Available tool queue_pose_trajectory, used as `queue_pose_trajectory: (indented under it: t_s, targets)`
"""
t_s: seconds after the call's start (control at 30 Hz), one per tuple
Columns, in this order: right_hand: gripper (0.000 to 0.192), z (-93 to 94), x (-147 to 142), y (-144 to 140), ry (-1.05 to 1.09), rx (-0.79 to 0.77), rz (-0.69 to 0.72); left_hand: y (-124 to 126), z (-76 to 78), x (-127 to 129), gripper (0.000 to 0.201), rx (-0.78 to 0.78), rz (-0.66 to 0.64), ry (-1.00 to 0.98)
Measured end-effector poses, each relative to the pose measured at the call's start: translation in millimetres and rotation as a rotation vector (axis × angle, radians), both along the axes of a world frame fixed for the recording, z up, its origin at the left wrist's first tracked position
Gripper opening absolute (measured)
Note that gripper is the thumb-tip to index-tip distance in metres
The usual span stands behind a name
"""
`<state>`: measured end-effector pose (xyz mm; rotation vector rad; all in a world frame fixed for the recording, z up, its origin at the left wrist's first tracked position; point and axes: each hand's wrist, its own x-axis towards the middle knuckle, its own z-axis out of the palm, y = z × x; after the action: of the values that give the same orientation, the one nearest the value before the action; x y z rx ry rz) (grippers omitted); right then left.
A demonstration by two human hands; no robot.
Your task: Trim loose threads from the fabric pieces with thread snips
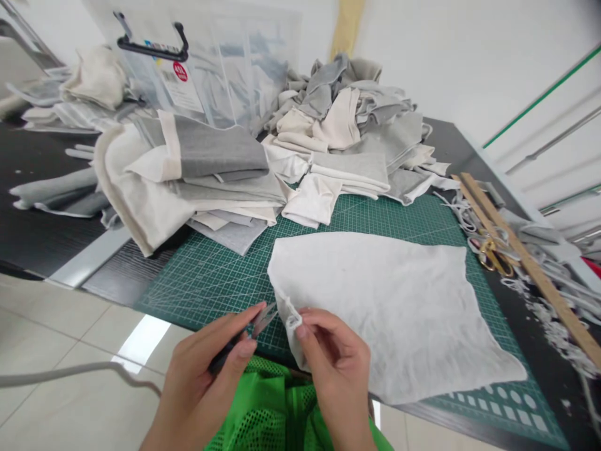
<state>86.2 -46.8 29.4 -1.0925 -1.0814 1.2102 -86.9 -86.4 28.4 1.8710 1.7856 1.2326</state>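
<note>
A white cloth piece (pixel 385 300) lies flat on the green cutting mat (pixel 206 275). My right hand (pixel 335 369) pinches the cloth's near left corner, which is bunched up between thumb and fingers. My left hand (pixel 206 376) holds a small dark-handled cutting tool (pixel 256 329) whose shiny tip points at that corner, almost touching it. A green mesh garment (pixel 272 407) shows below my hands.
Piles of grey and cream fabric (pixel 225 169) crowd the back of the table, in front of a clear plastic bin (pixel 211 62). On the right lie wooden rulers (pixel 526 257), gold-handled scissors (pixel 493 254) and fabric scraps. The table edge runs just below the mat.
</note>
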Motion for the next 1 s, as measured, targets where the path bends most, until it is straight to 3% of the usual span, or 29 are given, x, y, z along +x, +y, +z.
queue_pose_trajectory:
  t_s: [0.43, 1.0]
  targets:
    - [0.016, -8.3, 0, -1, -0.001, 0.004, -0.022, 3, 6.0, -7, 0.03, -0.078, -0.152, -0.021]
    - [0.026, 7.3, 0, 4, -0.006, 0.039, 0.002, 3, 5.8, -4, 0.029, -0.113, -0.136, -0.014]
